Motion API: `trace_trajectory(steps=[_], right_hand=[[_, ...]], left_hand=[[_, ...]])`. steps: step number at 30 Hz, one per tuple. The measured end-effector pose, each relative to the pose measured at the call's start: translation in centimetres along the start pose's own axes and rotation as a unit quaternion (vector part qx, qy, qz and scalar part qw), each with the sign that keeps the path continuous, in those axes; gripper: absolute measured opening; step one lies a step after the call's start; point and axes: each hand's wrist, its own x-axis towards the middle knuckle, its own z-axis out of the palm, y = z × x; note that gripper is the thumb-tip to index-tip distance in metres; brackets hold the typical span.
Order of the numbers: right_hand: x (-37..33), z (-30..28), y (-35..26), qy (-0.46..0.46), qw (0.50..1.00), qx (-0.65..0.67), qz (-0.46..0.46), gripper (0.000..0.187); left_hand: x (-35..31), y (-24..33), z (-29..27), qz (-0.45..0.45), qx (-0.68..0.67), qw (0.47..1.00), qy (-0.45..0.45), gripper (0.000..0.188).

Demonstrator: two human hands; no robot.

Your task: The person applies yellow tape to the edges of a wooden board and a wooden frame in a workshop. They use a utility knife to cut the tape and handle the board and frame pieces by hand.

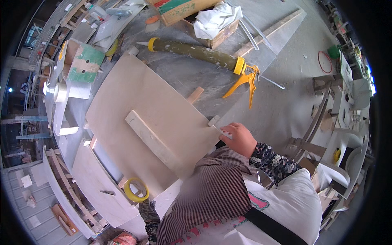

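A large pale flat board (118, 94) lies across the work table in front of me. A narrow pale strip of wood (151, 139) rests on it at a slant. My right hand (240, 139) is at the board's right corner, its fingers curled round the edge there; the fingertips are partly hidden. My left arm, in a camouflage-patterned sleeve (150, 218), reaches up from the lower edge. The left hand itself is hidden near a yellow roll of tape (136, 190), so its fingers do not show.
Beyond the board lies a caulking gun (196, 53) with a yellow handle. Behind it stands a wooden box (222, 36) holding a white cloth (216, 19). At the left are a green-and-white block (86, 63) and another pale panel (100, 183). White furniture pieces (345, 139) stand at the right.
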Motion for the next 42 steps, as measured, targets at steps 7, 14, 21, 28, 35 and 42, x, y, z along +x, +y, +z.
trace_trajectory(steps=[7,14,21,28,35,42], right_hand=[[0.2,0.3,0.6,-0.015,0.997,-0.020,-0.069,0.025],[0.2,0.7,0.8,0.006,0.997,-0.013,-0.069,0.028],[0.2,0.6,0.5,0.000,0.998,-0.011,-0.061,0.028],[1.5,-1.3,1.5,0.013,0.998,0.045,-0.046,0.025],[2.7,-0.2,0.6,0.086,0.990,0.035,-0.103,0.046],[2.6,-0.5,0.4,0.051,0.994,0.079,-0.058,0.052]], left_hand=[[0.3,1.3,0.3,-0.034,0.015,0.999,0.011,0.025],[0.3,1.9,0.8,-0.051,0.027,0.998,0.016,0.027],[0.4,2.0,1.2,-0.057,0.027,0.998,0.018,0.029],[-0.8,1.8,1.1,-0.054,0.011,0.998,0.022,0.031],[-1.0,1.2,0.9,-0.061,-0.002,0.998,0.033,0.033],[-0.9,0.6,1.1,-0.062,-0.022,0.997,0.041,0.036]])
